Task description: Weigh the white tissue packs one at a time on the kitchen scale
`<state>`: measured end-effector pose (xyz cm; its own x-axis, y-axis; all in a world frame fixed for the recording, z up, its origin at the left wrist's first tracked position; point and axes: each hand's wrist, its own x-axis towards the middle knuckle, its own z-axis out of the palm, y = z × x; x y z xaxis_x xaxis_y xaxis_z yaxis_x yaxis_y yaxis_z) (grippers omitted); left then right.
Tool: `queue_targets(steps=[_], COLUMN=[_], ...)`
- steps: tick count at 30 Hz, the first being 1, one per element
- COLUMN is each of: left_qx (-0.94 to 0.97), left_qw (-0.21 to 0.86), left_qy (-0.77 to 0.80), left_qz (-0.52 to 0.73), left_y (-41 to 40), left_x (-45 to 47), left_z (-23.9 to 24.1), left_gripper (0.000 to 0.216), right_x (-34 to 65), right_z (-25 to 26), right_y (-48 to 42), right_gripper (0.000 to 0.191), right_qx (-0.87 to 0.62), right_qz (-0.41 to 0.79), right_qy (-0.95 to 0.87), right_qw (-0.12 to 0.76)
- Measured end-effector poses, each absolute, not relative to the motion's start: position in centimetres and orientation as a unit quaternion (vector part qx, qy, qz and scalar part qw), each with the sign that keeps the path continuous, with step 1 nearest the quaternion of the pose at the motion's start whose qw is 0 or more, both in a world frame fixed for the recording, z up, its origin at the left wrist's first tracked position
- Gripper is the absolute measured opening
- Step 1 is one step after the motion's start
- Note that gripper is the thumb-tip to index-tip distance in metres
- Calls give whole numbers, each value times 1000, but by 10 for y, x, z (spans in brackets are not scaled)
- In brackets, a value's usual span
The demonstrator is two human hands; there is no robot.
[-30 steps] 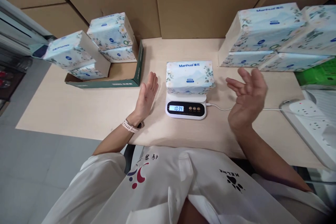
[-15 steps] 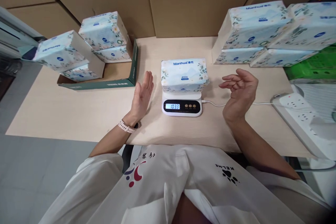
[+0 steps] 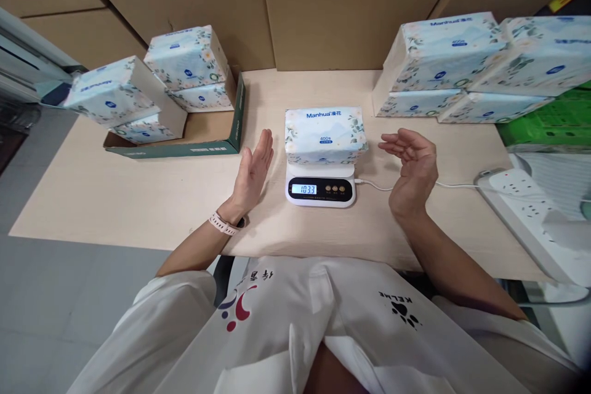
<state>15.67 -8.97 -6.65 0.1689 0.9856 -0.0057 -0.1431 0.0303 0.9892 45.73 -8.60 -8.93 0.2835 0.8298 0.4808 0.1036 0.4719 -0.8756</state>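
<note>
A pack of tissues (image 3: 325, 135) in white and pale blue floral wrap, printed "Manhua", rests on a small white digital scale (image 3: 321, 197). The lit display reads 103.3. To the left of the pack, apart from it, my left hand (image 3: 253, 172) is open, fingers stretched, palm facing the pack, a pink-strapped watch (image 3: 224, 223) at its wrist. On the other side my right hand (image 3: 412, 166) is open with its fingers slightly curled, holding nothing and not touching the pack.
At the left, a low green carton (image 3: 198, 149) holds several stacked tissue packs (image 3: 187, 61). More packs (image 3: 450, 52) are stacked at the back right, beside a green crate (image 3: 545, 126). A white cable runs from the scale towards a power strip (image 3: 521, 197). Large cardboard boxes (image 3: 360, 6) line the back.
My right hand has moved slightly left, nearer the tissue pack. My left hand has barely shifted. The pack stays on the scale and the reading is the same. The view has tilted a little.
</note>
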Motion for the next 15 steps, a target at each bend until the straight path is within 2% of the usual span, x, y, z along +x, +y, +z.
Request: queue_targets(steps=[8,15], left_qx=[493,502], left_qw=[586,583], left_qy=[422,426], left_qz=[485,476], left_y=[-92,-93], left_x=[158,158], left_z=[-64,-63], left_gripper=[98,96], right_x=[456,455], right_z=[-85,-87], right_y=[-93,-94], right_gripper=[67,68], right_qx=[-486,-487], right_qz=[304,315], right_qy=[-544,-543], right_qw=[613,608])
